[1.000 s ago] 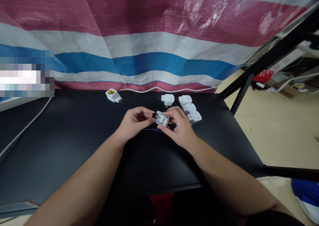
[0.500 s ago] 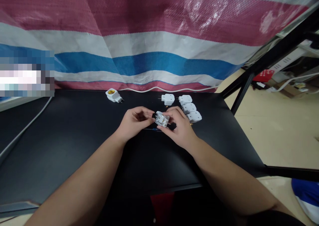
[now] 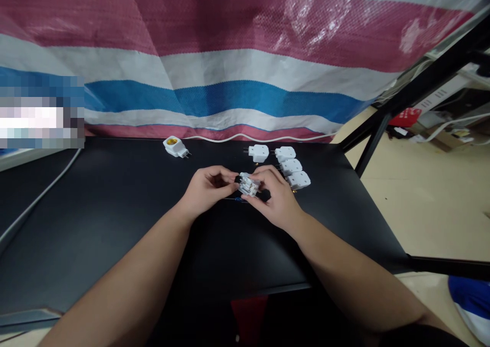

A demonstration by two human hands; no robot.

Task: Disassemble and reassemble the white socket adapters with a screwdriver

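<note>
Between both hands is an opened white plug piece with small metal parts showing inside. My right hand grips it from the right, thumb below and fingers above. My left hand is closed at its left end, thumb and fingertips pinched on a small dark part. Under the hands a thin screwdriver with a blue part lies on the black table, partly hidden. Several white plug adapters, one of them here, sit just beyond my right hand.
A white adapter with a round brass socket lies at the back left, another adapter at the back centre. A white cable runs along the rear edge before a striped sheet. A black metal frame stands at right.
The opened plug piece has tilted slightly between the fingers. Both hands keep nearly the same place and hold.
</note>
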